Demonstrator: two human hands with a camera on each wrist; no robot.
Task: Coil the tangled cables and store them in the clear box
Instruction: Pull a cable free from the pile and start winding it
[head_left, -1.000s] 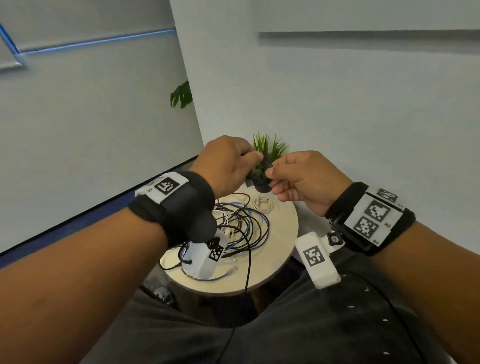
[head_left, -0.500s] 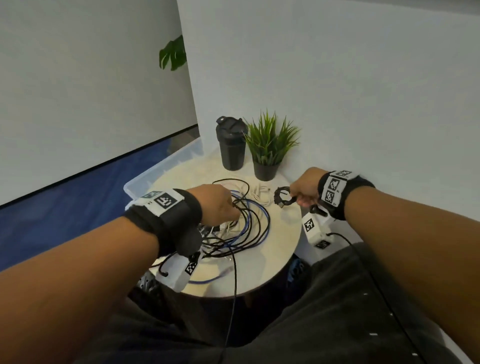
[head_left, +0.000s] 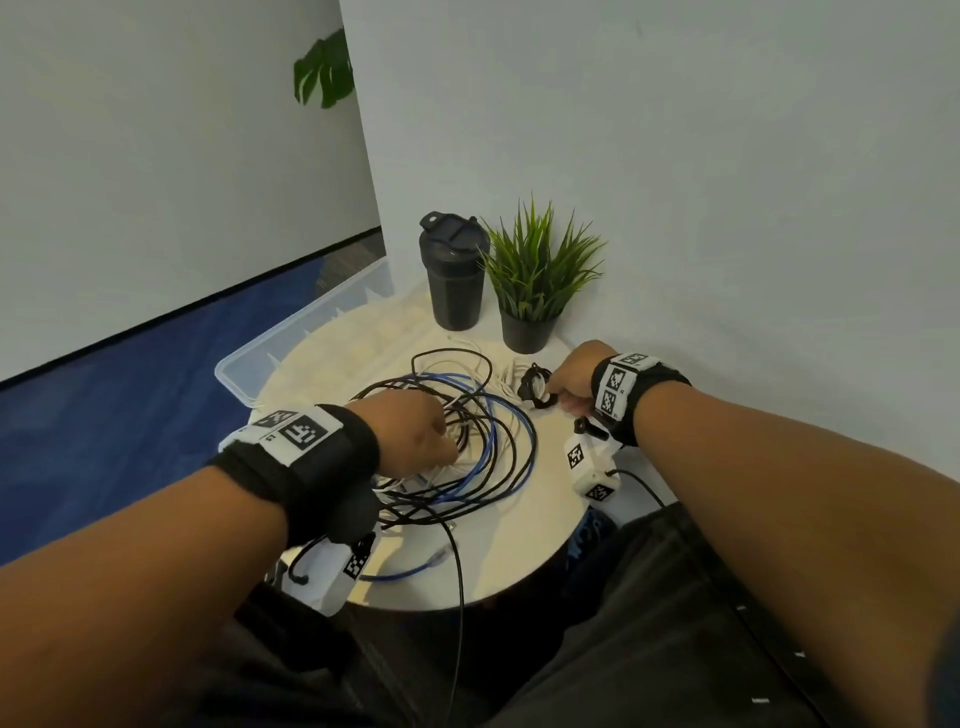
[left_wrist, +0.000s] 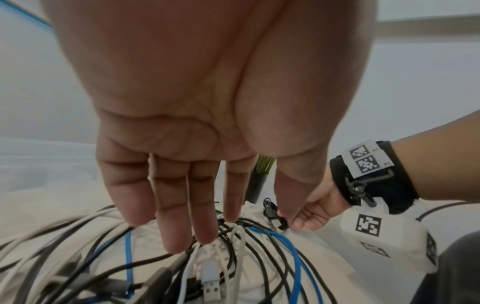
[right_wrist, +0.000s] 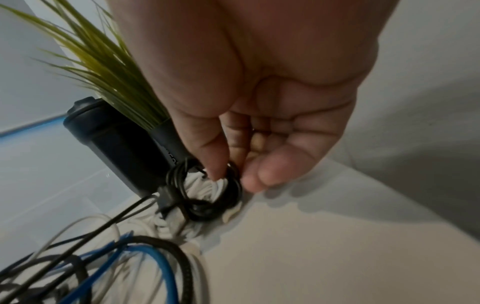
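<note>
Black, blue and white strands make up the tangled cables (head_left: 467, 447), a loose nest of round loops on the pale round table (head_left: 519, 545) in the head view. The left hand (head_left: 415, 431) reaches into the near side of the nest; its fingers are hidden behind its own back here. The right hand (head_left: 571, 379) pinches a small coiled black cable (head_left: 535, 387) at the table's far right edge. Behind stand a matte black tumbler (head_left: 454, 280) and a spiky green potted plant (head_left: 535, 275). The clear box (head_left: 306, 332), translucent plastic, sits on the blue floor (head_left: 104, 415) beyond the table, mostly cut off by the tabletop. One black strand drops over the table's near edge.

In the left wrist view the left hand (left_wrist: 194, 123) is spread with straight fingers (left_wrist: 176, 226) pointing down, the tips touching the tangled cables (left_wrist: 233, 257); it grips nothing. A white USB plug (left_wrist: 211, 286) lies among smooth rubbery strands. The edges are blurred. The right hand (left_wrist: 311, 214) shows beyond, at the coiled black cable (left_wrist: 272, 214).

In the right wrist view the right hand (right_wrist: 246, 102) holds the coiled black cable (right_wrist: 207, 193) between thumb and forefinger, the tight glossy ring resting on bunched white cord (right_wrist: 176, 226). The tumbler (right_wrist: 114, 144) and the plant (right_wrist: 103, 67) stand behind it. The nearest cables are smeared by blur.
</note>
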